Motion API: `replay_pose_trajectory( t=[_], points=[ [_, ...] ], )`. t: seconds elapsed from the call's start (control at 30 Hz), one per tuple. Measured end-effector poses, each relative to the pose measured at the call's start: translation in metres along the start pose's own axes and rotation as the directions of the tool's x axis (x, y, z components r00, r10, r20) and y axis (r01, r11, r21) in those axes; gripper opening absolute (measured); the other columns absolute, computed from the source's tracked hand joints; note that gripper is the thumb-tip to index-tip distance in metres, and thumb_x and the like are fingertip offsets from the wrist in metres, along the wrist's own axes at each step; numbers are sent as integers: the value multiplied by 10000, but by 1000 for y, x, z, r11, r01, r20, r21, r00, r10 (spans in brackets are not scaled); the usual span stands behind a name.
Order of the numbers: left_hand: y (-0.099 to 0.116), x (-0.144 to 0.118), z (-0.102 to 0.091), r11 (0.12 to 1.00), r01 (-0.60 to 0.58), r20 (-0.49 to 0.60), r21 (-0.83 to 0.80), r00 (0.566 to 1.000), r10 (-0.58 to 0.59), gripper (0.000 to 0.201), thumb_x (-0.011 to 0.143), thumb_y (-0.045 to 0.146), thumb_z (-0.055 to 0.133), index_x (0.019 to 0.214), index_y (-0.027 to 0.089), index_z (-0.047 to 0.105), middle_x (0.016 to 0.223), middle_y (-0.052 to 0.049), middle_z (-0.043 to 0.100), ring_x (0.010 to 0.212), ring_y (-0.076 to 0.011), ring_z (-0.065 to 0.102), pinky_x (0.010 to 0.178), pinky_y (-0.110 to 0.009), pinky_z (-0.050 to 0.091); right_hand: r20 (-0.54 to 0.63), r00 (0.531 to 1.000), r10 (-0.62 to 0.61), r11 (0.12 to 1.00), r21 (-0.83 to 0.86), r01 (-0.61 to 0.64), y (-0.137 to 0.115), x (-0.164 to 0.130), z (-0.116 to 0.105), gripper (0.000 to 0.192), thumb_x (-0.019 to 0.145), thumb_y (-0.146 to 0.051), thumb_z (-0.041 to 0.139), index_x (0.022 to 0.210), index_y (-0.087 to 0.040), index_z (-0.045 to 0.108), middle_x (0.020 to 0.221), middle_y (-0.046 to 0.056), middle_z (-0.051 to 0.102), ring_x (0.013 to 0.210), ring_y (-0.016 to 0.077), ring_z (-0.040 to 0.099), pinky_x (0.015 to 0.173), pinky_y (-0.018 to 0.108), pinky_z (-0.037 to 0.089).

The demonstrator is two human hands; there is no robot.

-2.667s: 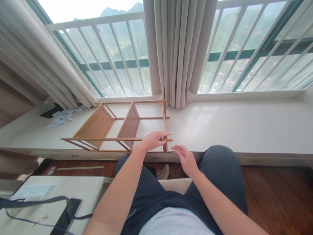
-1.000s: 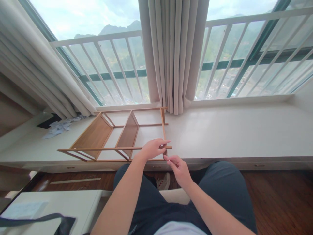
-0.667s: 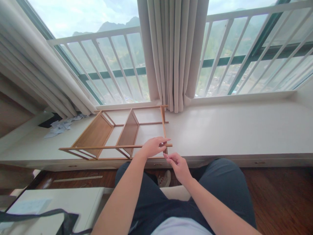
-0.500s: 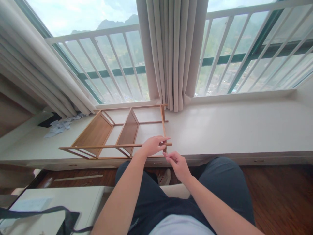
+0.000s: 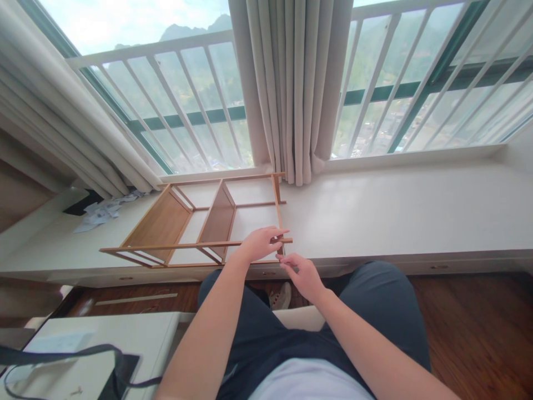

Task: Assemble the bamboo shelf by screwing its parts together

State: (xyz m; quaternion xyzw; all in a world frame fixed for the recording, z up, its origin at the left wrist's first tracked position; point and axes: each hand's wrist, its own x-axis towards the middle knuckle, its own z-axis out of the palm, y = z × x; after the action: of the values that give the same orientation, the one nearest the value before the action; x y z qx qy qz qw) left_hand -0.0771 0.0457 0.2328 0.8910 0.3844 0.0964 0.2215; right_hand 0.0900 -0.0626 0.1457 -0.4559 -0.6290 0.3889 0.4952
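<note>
A bamboo shelf frame (image 5: 179, 222) lies on its side on the white window ledge (image 5: 395, 216). It has two slanted boards and thin rails. My left hand (image 5: 260, 243) grips the frame's near top rail at its right end. My right hand (image 5: 303, 273) is just below that corner, fingers pinched together at the frame's right upright; whether a small part sits between the fingertips is too small to tell.
Grey curtains (image 5: 291, 83) hang behind the frame, with white window bars beyond. Crumpled paper (image 5: 102, 208) lies at the ledge's far left. A white table with a dark strap (image 5: 83, 361) stands at lower left. My knees and the wooden floor (image 5: 478, 328) are below.
My right hand has moved left and up, from beside the frame's corner to just beneath it. My left hand has kept its grip on the rail. The view has shifted slightly.
</note>
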Motion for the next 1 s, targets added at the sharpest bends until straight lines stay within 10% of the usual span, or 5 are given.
replay_pose_trajectory(
  t=[1.0],
  points=[
    [-1,-1,1,1000,-22,-9,17,1000,22,497,891,251,555,1378,317,630,1042,-10,711,878,-153,651,852,-257,493,-15,980,-199,958,-212,191,7,3,-8,66,951,-241,589,950,-235,654,1038,72,760,943,215,695,781,341,552]
  ],
)
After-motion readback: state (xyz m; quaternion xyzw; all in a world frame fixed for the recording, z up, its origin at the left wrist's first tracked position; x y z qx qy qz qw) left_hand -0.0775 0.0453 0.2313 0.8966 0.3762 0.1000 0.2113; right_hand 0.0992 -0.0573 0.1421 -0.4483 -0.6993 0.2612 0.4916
